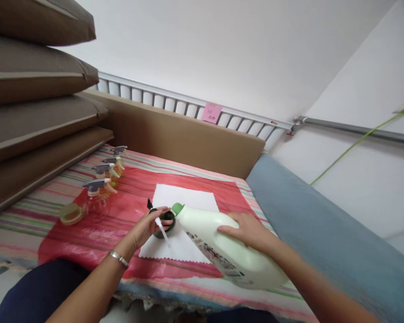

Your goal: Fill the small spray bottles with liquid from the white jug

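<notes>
A large pale green jug (218, 237) lies tipped to the left, its green spout (177, 208) at the mouth of a dark green bottle (167, 223). My right hand (247, 231) is closed around the jug's handle side from above. With my left hand (150, 228), which wears a silver bracelet, I steady the dark bottle at its top. A pump head (150, 205) with a black nozzle and white tube (162, 228) is tucked between the same fingers. Whether liquid flows cannot be made out. White scalloped paper (188, 197) lies under the bottle.
Several clear spray bottles (96, 202) with grey triggers stand in a row at left, beside a round lidded jar (70, 214). Red plastic sheeting (101, 242) covers part of the striped cloth (30, 202). Stacked brown cushions (37, 116) rise at left; a brown board (182, 139) stands behind.
</notes>
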Demonstrator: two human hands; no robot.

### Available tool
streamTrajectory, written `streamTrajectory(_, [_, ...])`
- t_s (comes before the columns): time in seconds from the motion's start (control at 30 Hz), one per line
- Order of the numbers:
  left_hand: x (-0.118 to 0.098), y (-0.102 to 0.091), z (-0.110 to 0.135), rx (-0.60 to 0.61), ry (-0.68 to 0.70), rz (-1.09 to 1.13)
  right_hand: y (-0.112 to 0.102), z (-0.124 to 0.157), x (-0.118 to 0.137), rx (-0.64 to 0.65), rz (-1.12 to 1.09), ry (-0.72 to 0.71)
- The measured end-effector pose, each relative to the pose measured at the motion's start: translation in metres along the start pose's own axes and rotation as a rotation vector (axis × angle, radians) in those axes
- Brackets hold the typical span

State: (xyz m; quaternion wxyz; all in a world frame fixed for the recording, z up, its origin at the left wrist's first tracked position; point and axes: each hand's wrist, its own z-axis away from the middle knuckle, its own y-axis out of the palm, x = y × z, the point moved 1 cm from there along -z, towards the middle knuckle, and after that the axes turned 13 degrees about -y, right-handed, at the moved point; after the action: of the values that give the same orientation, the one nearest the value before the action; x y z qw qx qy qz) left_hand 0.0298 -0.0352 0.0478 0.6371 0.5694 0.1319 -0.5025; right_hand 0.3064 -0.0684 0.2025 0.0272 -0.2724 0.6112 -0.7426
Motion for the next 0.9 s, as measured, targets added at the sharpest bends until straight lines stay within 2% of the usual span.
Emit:
streamTrajectory(0.1, [-0.002, -0.005, -0.002, 0.012, -0.008, 0.036, 0.0, 0.008, -0.012, -0.125, -0.12, 0.075])
streamTrajectory(0.23, [-0.007, -0.01, -0.009, 0.018, -0.03, 0.047, 0.01, 0.017, -0.035, -0.392, -0.254, 0.116])
streamTrajectory(0.4, [-0.015, -0.008, -0.009, -0.01, -0.045, 0.042, 0.048, 0.007, -0.057, -0.738, -0.484, 0.093])
streamTrajectory(0.47, [-0.018, -0.004, -0.007, -0.023, -0.049, 0.032, 0.064, -0.003, -0.063, -0.836, -0.518, 0.106])
streamTrajectory(0.6, [-0.021, 0.005, -0.004, -0.055, -0.054, -0.01, 0.093, -0.026, -0.071, -0.945, -0.559, 0.139])
streamTrajectory(0.7, [-0.024, 0.009, 0.0, -0.066, -0.051, -0.046, 0.11, -0.037, -0.077, -0.98, -0.589, 0.16])
streamTrajectory(0.83, [-0.036, 0.014, 0.016, -0.085, -0.022, -0.122, 0.122, -0.041, -0.086, -0.977, -0.63, 0.162])
streamTrajectory(0.9, [-0.046, 0.019, 0.023, -0.135, 0.048, -0.17, 0.124, -0.04, -0.09, -0.966, -0.643, 0.149])
